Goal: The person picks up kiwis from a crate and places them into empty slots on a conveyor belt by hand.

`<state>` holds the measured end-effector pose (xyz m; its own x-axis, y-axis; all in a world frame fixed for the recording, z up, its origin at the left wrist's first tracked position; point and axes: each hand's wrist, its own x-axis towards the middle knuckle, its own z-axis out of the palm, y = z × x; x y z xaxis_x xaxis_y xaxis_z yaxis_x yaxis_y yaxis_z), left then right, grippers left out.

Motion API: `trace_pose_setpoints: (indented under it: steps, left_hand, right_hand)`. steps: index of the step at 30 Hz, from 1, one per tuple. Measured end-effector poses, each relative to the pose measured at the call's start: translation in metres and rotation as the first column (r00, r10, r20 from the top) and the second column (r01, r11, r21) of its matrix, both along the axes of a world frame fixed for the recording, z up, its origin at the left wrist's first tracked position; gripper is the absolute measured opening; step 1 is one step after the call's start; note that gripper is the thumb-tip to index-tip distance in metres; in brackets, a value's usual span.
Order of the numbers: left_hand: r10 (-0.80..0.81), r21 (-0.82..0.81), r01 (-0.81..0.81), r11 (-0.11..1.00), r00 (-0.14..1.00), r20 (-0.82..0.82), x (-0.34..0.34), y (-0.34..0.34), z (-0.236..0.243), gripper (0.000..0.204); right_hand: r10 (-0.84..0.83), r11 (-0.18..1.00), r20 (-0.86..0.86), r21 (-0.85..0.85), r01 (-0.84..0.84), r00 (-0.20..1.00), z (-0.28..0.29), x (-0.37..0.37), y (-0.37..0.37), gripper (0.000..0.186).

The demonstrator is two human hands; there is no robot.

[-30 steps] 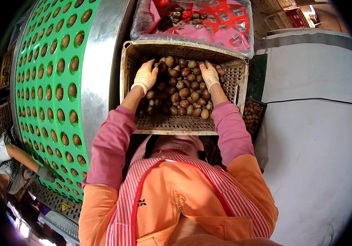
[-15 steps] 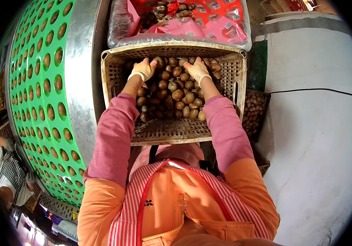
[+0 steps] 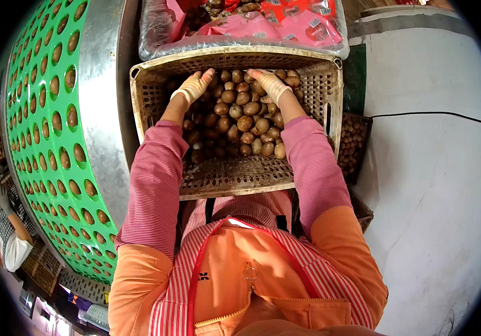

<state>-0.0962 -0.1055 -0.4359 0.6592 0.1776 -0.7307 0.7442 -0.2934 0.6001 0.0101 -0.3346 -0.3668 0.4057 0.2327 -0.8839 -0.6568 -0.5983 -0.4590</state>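
A worn, pale plastic crate (image 3: 235, 189) with perforated walls stands in front of me, holding a heap of brown, dirt-smeared eggs (image 3: 245, 123). My left hand (image 3: 192, 88), in a cream glove with bare fingertips, reaches into its far left part, its fingers stretched over the eggs. Opposite it, toward the far right, my right hand (image 3: 271, 85) wears a similar glove and rests its outstretched fingers against the eggs. Both hands touch the heap's far side with palms turned inward. Whatever lies under the palms is hidden.
At the left, a green panel (image 3: 48, 134) carries rows of brown eggs in oval holes, beside a metal guard (image 3: 101, 84). A plastic-lined box with pink sheeting (image 3: 235, 25) stands beyond the crate. Another egg crate (image 3: 353, 143) sits to the right. A co-worker (image 3: 13, 224) is at far left.
My hands stay at the far side of the egg heap, shifted only slightly. The whole view has moved a little. The co-worker at far left has raised a gloved hand.
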Motion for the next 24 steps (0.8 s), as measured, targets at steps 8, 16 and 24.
trace_pose_setpoints:
  steps: [8,16,24]
  left_hand:
    - [0.519,-0.575,-0.534,0.62,0.829,-0.211,-0.014,-0.022,0.033,0.071]
    - [0.456,-0.814,-0.485,0.32,0.832,-0.316,-0.018,-0.016,0.011,0.071]
    - [0.47,-0.737,-0.441,0.512,0.862,-0.19,-0.015,-0.042,0.036,0.071]
  right_hand:
    - [0.006,1.0,-0.095,0.021,-0.004,0.995,-0.003,0.006,-0.003,0.093]
    - [-0.209,0.959,-0.339,0.112,0.26,0.917,-0.036,-0.014,0.001,0.079]
    - [-0.336,0.865,-0.425,0.215,0.454,0.841,-0.033,-0.031,0.008,0.075]
